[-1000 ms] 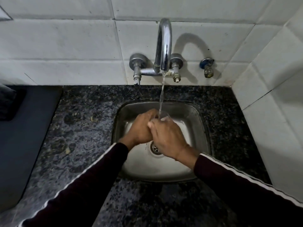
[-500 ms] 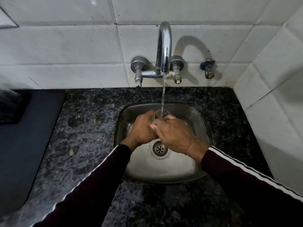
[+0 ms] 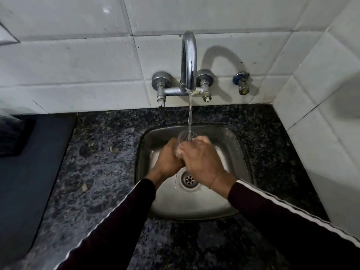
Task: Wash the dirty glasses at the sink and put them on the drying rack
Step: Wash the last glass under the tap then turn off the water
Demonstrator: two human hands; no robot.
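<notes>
Sleeves (image 3: 109,227) of dark fabric with a white stripe are entering from the bottom edge, both arms reaching forward over the speckled dark granite counter (image 3: 101,172). Both hands are meeting above the steel sink (image 3: 239,145), just beyond the round drain (image 3: 189,180). The left hand (image 3: 168,159) is curling its fingers closed around the lower body of a clear glass (image 3: 185,137), gripping it from the left. The right hand (image 3: 202,160) is pressing against the same glass from the right, fingers wrapped over its side and thumb lying near the rim. The glass is sitting upright between the two hands, only its rim showing above them. A thin stream of water (image 3: 190,112) is falling straight into the open mouth of the glass. The stream is issuing from the chrome swan-neck tap (image 3: 188,61) mounted on the white tiled wall (image 3: 78,61). A small blue-capped valve (image 3: 241,82) is projecting from the tiles to the right of the tap. A dark mat (image 3: 29,172) is lying on the counter at the far left
</notes>
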